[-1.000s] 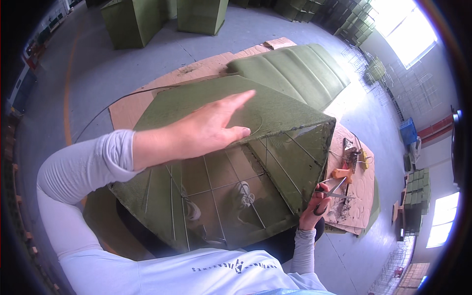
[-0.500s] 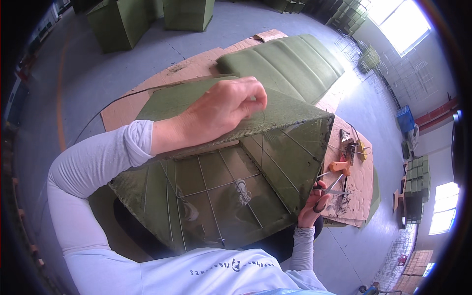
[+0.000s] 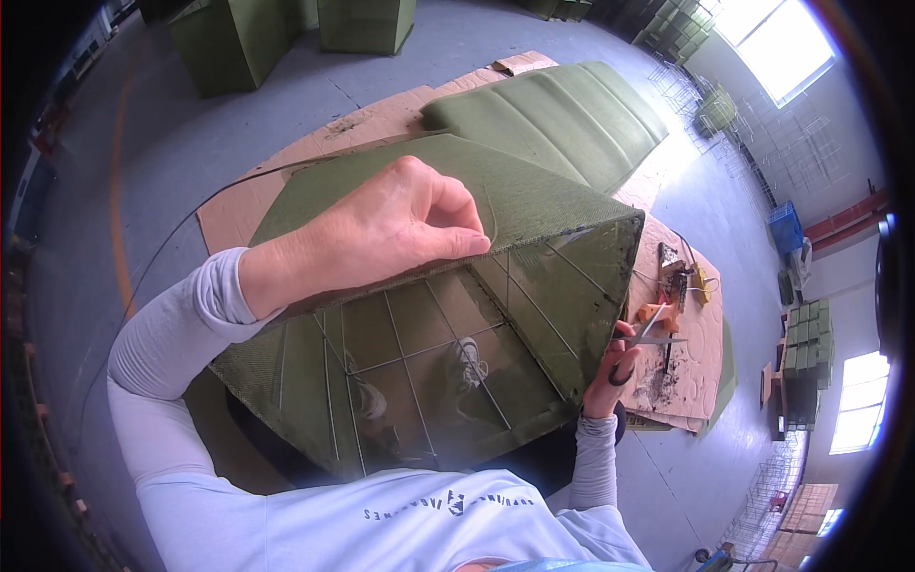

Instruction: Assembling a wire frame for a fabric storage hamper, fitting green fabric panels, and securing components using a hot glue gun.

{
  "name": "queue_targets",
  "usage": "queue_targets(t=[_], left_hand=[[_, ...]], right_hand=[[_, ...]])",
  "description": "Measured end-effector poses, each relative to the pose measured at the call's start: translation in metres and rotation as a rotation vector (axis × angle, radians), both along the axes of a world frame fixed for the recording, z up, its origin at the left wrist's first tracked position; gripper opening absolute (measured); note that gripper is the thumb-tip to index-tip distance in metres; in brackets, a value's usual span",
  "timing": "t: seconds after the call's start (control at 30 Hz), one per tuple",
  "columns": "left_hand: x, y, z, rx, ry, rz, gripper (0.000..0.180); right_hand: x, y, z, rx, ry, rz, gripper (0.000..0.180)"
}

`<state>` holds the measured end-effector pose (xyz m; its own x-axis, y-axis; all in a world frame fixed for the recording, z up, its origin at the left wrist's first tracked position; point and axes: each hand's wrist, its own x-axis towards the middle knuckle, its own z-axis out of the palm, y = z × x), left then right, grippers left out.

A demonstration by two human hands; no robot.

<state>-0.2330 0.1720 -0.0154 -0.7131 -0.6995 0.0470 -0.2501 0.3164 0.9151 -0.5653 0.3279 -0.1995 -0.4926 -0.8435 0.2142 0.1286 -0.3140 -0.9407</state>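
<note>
Directly in front of your torso, between your two arms, sits a large, angular, box-like frame covered in olive-green textured fabric, tilted so that its open side faces you. Inside it, thin grey metal wires cross in a grid, and past them you see a pair of pale laced shoes.

Your hands are well apart. Your left hand lies over the frame's upper panel, its fingers curled and its thumb close to the index finger at the near top edge. A fine, pale strand curves up beside those fingertips; you cannot tell from this view whether they pinch it.

Your right hand, at the frame's lower right corner, is closed on the dark handles of a pair of metal scissors. The blades are spread and point away to the right, clear of the fabric.

Just beyond the scissors, an orange-handled tool and a small yellow object lie on a flat brown cardboard sheet spotted with dark residue. Behind the frame rests a ribbed, olive-green cushion-like panel. Further off, tall green boxes stand on the grey floor.
</note>
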Motion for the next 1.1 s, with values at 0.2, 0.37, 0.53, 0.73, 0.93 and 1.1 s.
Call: queue_targets(t=[0.2, 0.37, 0.53, 0.73, 0.93, 1.1], left_hand=[[-0.002, -0.005, -0.014, 0.152, 0.065, 0.157, 0.022], [-0.005, -0.006, -0.004, 0.185, -0.148, 0.092, 0.034], [-0.011, 0.000, -0.002, 0.039, -0.070, 0.007, 0.036], [-0.003, -0.012, -0.014, 0.324, 0.209, 0.125, 0.032], [0.005, -0.020, 0.006, 0.243, 0.629, 0.290, 0.028], [0.021, -0.016, 0.037, 0.124, 0.970, 0.252, 0.053]], right_hand=[[-0.001, 0.002, -0.002, 0.118, 0.033, 0.022, 0.059], [-0.008, 0.004, -0.009, 0.171, 0.071, -0.004, 0.058], [-0.005, 0.002, -0.007, 0.126, 0.011, 0.058, 0.058], [-0.010, 0.002, -0.015, 0.122, 0.029, 0.025, 0.057], [-0.008, -0.002, -0.011, 0.123, -0.001, 0.034, 0.063], [-0.010, 0.002, -0.013, 0.147, 0.023, 0.065, 0.049]])
